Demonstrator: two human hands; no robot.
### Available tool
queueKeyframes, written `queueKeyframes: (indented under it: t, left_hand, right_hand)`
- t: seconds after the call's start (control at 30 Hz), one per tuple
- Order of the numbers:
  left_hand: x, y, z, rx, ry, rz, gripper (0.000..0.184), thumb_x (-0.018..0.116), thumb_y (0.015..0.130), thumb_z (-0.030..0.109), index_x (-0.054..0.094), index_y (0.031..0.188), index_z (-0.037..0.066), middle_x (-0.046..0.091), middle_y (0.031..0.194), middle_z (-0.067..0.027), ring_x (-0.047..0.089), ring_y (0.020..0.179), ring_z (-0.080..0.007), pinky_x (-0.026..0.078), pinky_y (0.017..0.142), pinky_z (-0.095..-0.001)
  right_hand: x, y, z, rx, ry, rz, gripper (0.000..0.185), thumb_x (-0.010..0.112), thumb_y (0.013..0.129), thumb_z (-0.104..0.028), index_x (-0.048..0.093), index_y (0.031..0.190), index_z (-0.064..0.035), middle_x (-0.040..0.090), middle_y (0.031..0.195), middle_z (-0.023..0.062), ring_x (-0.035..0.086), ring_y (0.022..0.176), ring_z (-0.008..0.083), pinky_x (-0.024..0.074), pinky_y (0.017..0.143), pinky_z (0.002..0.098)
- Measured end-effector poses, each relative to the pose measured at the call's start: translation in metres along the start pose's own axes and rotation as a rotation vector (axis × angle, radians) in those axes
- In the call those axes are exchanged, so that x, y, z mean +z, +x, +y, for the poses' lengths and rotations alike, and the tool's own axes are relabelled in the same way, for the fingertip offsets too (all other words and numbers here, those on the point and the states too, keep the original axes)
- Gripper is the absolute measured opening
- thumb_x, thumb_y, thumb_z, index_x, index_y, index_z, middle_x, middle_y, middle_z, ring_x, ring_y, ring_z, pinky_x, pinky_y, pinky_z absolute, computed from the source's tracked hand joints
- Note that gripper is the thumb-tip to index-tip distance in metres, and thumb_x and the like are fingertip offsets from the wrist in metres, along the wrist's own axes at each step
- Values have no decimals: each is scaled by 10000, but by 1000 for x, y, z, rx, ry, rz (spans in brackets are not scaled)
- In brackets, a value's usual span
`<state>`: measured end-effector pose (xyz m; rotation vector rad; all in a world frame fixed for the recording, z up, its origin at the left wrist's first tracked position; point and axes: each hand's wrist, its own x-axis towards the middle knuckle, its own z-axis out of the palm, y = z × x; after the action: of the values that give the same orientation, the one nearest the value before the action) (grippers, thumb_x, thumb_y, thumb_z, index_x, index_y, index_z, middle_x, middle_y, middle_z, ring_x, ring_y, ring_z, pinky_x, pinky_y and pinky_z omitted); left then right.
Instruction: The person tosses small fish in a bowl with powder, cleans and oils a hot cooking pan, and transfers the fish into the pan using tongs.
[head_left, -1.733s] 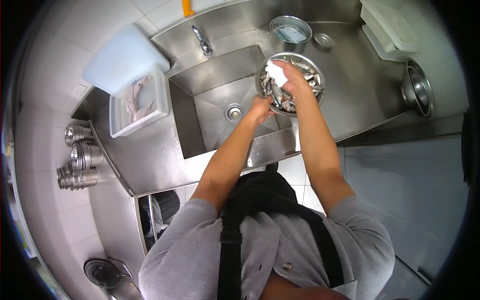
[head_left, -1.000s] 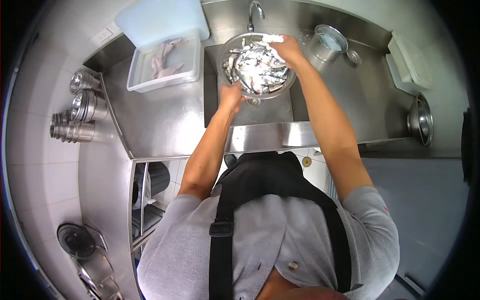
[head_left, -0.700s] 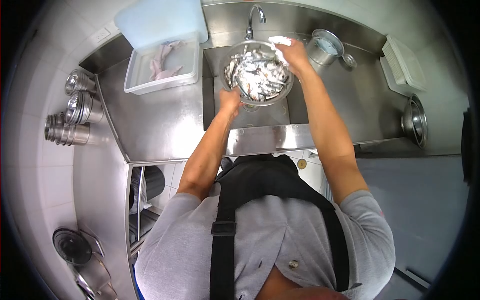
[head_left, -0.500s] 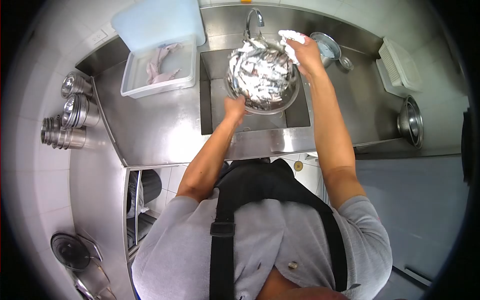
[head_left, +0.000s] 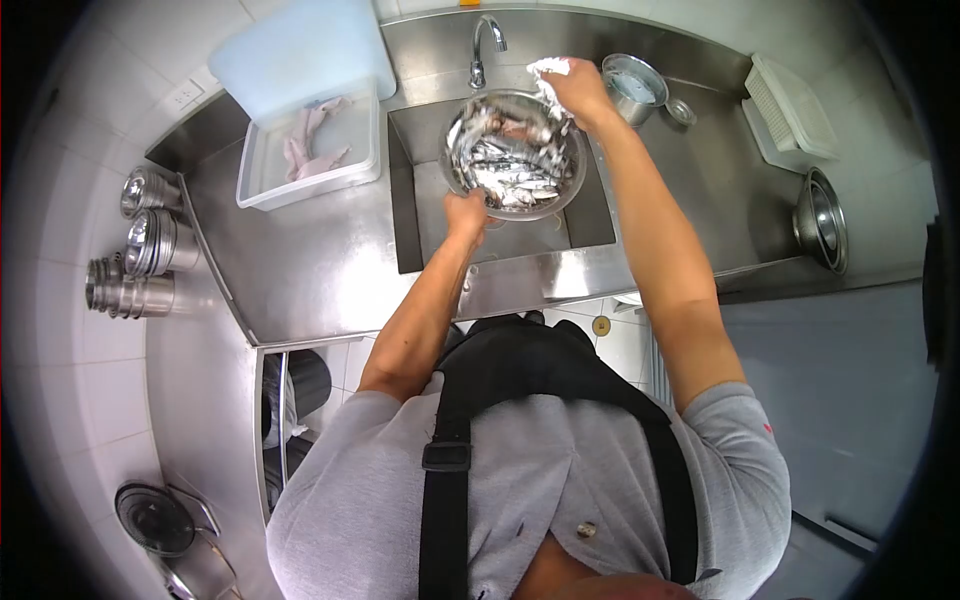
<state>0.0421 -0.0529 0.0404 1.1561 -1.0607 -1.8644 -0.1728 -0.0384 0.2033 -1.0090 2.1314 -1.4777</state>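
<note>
A round metal bowl [head_left: 548,212] filled with small silvery fish [head_left: 510,175] is held over the sink [head_left: 404,205]. The fish toward the far side are blurred, and something reddish shows among them. My left hand [head_left: 465,217] is closed on the bowl's near-left rim. At the far-right rim, my right hand [head_left: 582,90] is closed on a crumpled white cloth [head_left: 547,70], which hangs against the bowl's edge; whether the fingers also grip the rim I cannot tell. Behind the bowl rises the faucet [head_left: 478,70].
Left of the sink, a clear plastic tub [head_left: 262,188] holds pale pinkish pieces, with a bluish lid [head_left: 300,50] leaning behind. On the right are a metal pot [head_left: 645,105], a small metal cup [head_left: 681,112], a white basket [head_left: 795,110] and metal bowls [head_left: 822,222].
The fish were heaped up in a blur toward the faucet; now they lie lower inside the bowl. The view has shifted slightly. Both hands keep their holds.
</note>
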Motion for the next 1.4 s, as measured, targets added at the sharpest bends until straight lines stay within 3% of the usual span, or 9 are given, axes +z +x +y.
queueKeyframes:
  t: [0.2,0.23,0.3,0.53,0.83,1.0,1.23,1.27,1.4]
  left_hand:
    - [-1,14,10,104,-86,-64,271,514,849,-24,577,1103,-95,653,894,-136,614,619,-181,464,467,-326]
    - [-1,15,12,134,-93,-67,265,514,850,-25,579,1098,-95,651,890,-132,612,618,-178,464,474,-322]
    - [-1,15,15,200,-117,-67,254,516,852,-29,583,1088,-94,648,881,-125,609,616,-172,463,487,-312]
    - [-1,2,2,-92,-154,60,232,518,849,-23,596,1060,-79,646,855,-137,609,564,-211,432,375,-328]
    - [1,29,-7,302,20,52,273,570,856,12,603,1097,-111,678,928,-163,629,789,-181,501,660,-320]
    - [2,16,-16,22,-95,7,301,525,855,1,568,1139,-90,654,877,-148,644,607,-244,469,338,-355]
    - [-2,29,-15,235,37,5,303,532,855,0,576,1142,-88,657,877,-152,623,618,-186,476,487,-318]
    - [-1,25,-15,233,54,16,301,536,855,1,576,1139,-90,655,868,-150,614,612,-178,473,501,-315]
    - [-2,14,-17,75,-7,30,220,546,866,17,576,1066,-71,603,764,-97,564,547,-164,461,435,-332]
  right_hand:
    - [-15,-12,-24,-19,77,-4,237,654,908,-113,675,1087,41,711,963,106,646,817,158,532,653,314]
    - [-17,-12,-30,53,392,-43,239,636,920,-101,670,1101,50,712,990,102,645,825,149,533,692,304]
    - [-26,-2,-29,-120,122,31,233,624,927,-90,669,1104,54,712,997,88,643,844,139,525,717,289]
    - [-8,-5,13,28,110,-1,225,655,896,-85,679,1070,55,717,897,107,644,724,160,492,610,325]
    - [-14,22,-28,-142,95,45,308,652,908,-169,656,1098,73,712,916,132,660,752,207,507,665,320]
    - [21,17,-8,-97,-163,-124,333,677,857,-201,686,1118,6,712,1012,220,697,886,314,530,791,390]
    - [-28,7,-45,-267,-212,151,289,644,883,-223,717,1067,-13,720,987,202,699,888,331,523,816,382]
    - [-32,15,-39,-269,-181,155,309,639,915,-189,678,1116,41,733,888,137,657,748,204,519,724,361]
    - [-35,24,-15,-41,-208,24,356,640,911,-170,637,1192,49,709,830,97,624,683,177,510,648,352]
